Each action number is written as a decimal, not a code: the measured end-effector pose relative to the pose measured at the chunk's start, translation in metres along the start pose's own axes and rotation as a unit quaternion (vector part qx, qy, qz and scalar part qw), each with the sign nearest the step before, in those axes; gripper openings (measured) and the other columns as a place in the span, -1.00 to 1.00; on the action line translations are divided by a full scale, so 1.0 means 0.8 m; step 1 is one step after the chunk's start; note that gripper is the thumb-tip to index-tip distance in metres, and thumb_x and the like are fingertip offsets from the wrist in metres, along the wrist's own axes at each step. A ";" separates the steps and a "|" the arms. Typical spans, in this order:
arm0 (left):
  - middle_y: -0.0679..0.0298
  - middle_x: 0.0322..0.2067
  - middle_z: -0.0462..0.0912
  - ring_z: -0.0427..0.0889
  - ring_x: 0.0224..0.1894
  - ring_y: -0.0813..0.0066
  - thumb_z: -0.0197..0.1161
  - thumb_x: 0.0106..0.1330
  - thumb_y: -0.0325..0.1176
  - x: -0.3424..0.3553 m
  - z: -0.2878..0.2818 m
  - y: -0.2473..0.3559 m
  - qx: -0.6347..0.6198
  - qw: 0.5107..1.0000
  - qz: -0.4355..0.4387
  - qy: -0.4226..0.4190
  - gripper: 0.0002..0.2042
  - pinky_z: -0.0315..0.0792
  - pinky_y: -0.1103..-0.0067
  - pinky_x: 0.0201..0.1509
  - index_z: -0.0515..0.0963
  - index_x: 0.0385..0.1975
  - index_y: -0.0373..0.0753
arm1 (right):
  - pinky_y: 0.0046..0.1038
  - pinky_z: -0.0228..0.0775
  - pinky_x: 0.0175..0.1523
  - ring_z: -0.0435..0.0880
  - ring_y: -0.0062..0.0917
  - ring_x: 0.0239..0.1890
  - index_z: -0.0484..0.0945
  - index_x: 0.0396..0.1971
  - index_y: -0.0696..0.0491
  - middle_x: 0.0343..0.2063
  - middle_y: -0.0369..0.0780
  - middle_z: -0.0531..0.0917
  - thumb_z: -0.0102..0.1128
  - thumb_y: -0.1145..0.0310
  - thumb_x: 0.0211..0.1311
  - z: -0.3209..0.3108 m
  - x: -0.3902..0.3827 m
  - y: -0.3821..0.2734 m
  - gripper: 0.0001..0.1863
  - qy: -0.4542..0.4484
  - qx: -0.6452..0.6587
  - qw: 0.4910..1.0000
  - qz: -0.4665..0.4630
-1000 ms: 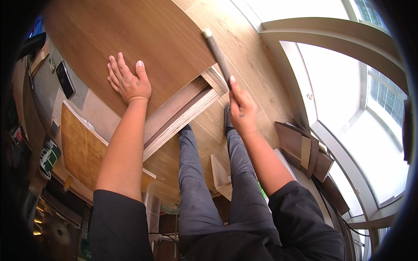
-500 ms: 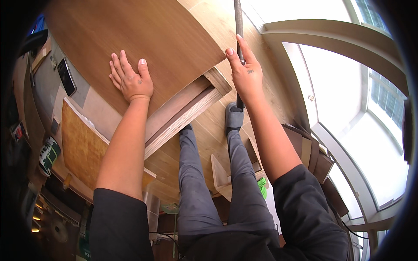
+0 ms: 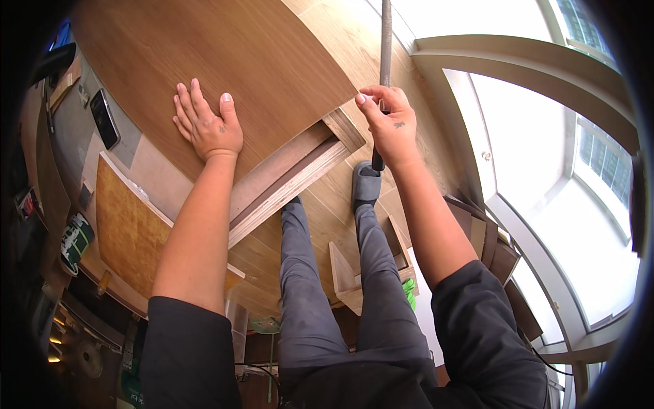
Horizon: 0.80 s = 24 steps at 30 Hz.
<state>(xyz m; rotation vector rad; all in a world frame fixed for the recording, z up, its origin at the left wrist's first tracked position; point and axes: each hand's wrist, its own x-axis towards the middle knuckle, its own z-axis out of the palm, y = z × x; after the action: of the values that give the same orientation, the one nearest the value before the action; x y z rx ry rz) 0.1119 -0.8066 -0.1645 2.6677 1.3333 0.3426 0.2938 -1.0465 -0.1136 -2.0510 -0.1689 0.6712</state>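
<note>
My left hand [image 3: 211, 129] lies flat on a large brown wood-grain panel [image 3: 225, 48], fingers spread and thumb out. At the panel's right corner my right hand [image 3: 392, 126] is closed on a long grey metal file [image 3: 386, 48]. Its black handle [image 3: 377, 161] shows below my palm, and its grey length runs upward past my fingers. Thumb and forefinger are close together beside the panel's corner. Under the panel, an open frame of raw plywood edges [image 3: 289, 194] shows.
To the left, a phone [image 3: 104, 119] lies on a grey worktop near a yellowish board [image 3: 129, 211]. Near my legs stands a small wooden box [image 3: 347, 273] with a green cloth [image 3: 409, 293]. Stacked boards [image 3: 501, 252] lean by the windows at the right.
My right hand has shifted slightly right, and its forefinger has curled in from pointing along the file. The file's upper part has swung a little right. My left hand remains flat on the panel.
</note>
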 end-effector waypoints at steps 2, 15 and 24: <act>0.12 0.52 0.05 -0.04 0.56 0.04 0.06 0.44 0.07 0.001 0.000 0.003 -0.004 1.000 0.001 -0.001 -0.32 -0.19 0.05 0.56 0.14 0.49 -0.07 | -0.47 0.40 -0.13 0.53 -0.50 -0.32 0.73 -0.25 0.03 -0.32 -0.25 0.54 0.36 0.29 0.23 0.004 -0.002 -0.004 -0.83 0.019 -0.018 0.999 -0.043; 0.10 0.52 0.04 -0.06 0.56 0.04 0.04 0.45 0.07 0.001 -0.002 0.003 -0.006 1.000 -0.002 -0.007 -0.32 -0.22 0.06 0.57 0.13 0.49 -0.07 | -0.34 0.44 -0.19 0.58 -0.31 -0.33 0.64 -0.34 0.09 -0.33 -0.13 0.58 0.24 0.36 0.25 -0.007 0.021 -0.001 -0.88 0.107 -0.115 0.985 -0.074; 0.13 0.53 0.04 -0.05 0.57 0.08 0.03 0.42 0.13 0.001 -0.001 0.002 -0.011 1.000 -0.008 -0.009 -0.30 -0.24 0.06 0.58 0.15 0.48 -0.06 | -0.36 0.50 -0.14 0.61 -0.23 -0.34 0.40 0.37 -0.09 -0.35 -0.07 0.56 0.12 0.64 0.27 -0.026 -0.084 0.037 -0.35 -0.010 -0.099 0.976 -0.194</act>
<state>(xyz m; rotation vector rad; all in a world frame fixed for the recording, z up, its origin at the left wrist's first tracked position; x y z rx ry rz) 0.1134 -0.8065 -0.1635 2.6344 1.3387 0.3295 0.2437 -1.1036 -0.1032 -2.1162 -0.6516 0.4438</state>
